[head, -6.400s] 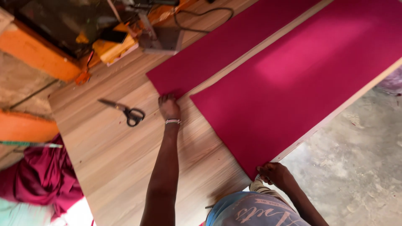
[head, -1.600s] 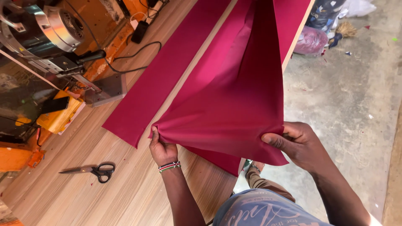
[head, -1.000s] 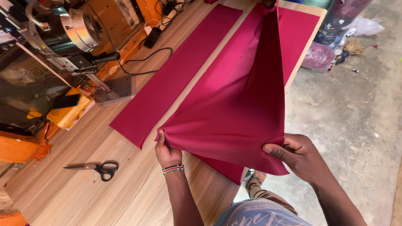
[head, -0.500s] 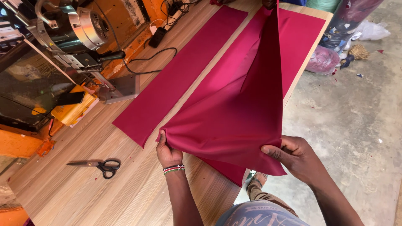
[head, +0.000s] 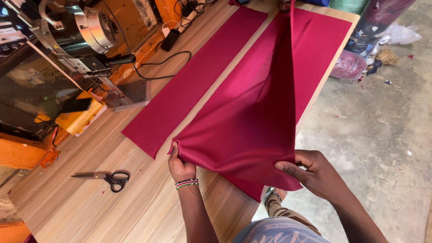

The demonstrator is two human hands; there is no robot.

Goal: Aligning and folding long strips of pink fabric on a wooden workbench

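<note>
A wide piece of dark red cloth (head: 252, 121) lies along the wooden table (head: 112, 211) and is lifted into a fold. My left hand (head: 181, 165) pinches its near left corner down at the tabletop; a beaded band circles that wrist. My right hand (head: 310, 172) grips the near right corner, raised off the table's right edge. At the far end another person's hand (head: 284, 5) holds the cloth's raised fold. A narrower strip of the same red cloth (head: 198, 81) lies flat to the left.
Black-handled scissors (head: 105, 177) lie on the table left of my left hand. An electric cutting machine (head: 96, 54) with a metal base plate and black cable stands at the table's left. Bags and a small broom (head: 382, 57) sit on the concrete floor at the right.
Earlier the cloth lay flat under both my hands. Since then both hands have gripped its near corners and lifted it into a fold. In the last second the hands have hardly moved.
</note>
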